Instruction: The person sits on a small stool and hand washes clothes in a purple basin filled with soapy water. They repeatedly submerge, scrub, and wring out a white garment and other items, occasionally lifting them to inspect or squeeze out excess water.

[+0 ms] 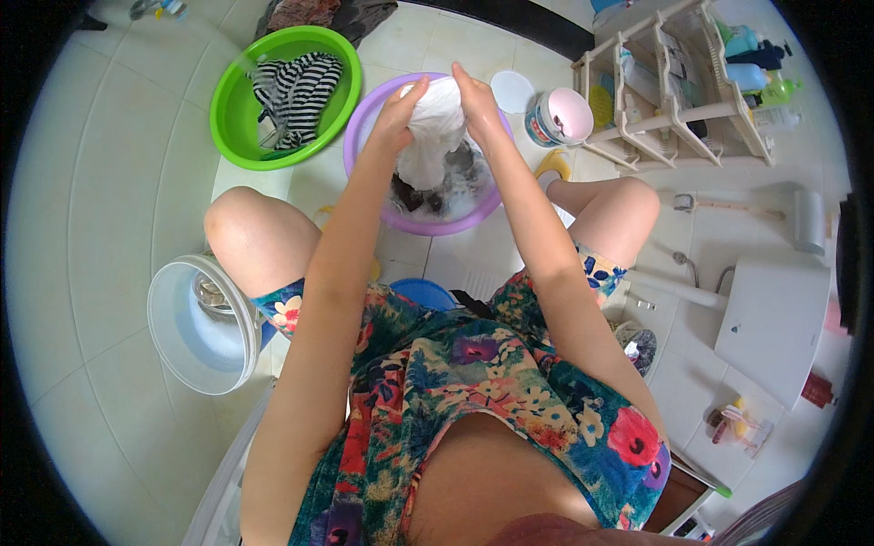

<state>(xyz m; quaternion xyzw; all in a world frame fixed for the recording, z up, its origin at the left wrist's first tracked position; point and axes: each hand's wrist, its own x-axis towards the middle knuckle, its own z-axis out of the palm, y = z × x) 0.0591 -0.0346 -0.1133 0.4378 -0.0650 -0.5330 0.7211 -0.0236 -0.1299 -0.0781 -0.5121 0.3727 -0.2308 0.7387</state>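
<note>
Between both hands a wet white cloth (437, 112) hangs over a purple plastic basin (444, 227). My left hand (401, 112) grips its left edge, thumb up. On the other side my right hand (476, 102) holds the right edge, fingers partly behind the fabric. Below the cloth, dark fabric (410, 198) lies in sudsy water (471, 184). To the left a green basin (222, 130) holds a black-and-white striped garment (300, 95).
A small tub (560, 117) and a round white lid (512, 92) sit right of the purple basin, near a plastic shelf rack (672, 109) with bottles. A clear bucket (203, 325) stands beside the left knee. Dark cloth (369, 12) lies beyond the basins.
</note>
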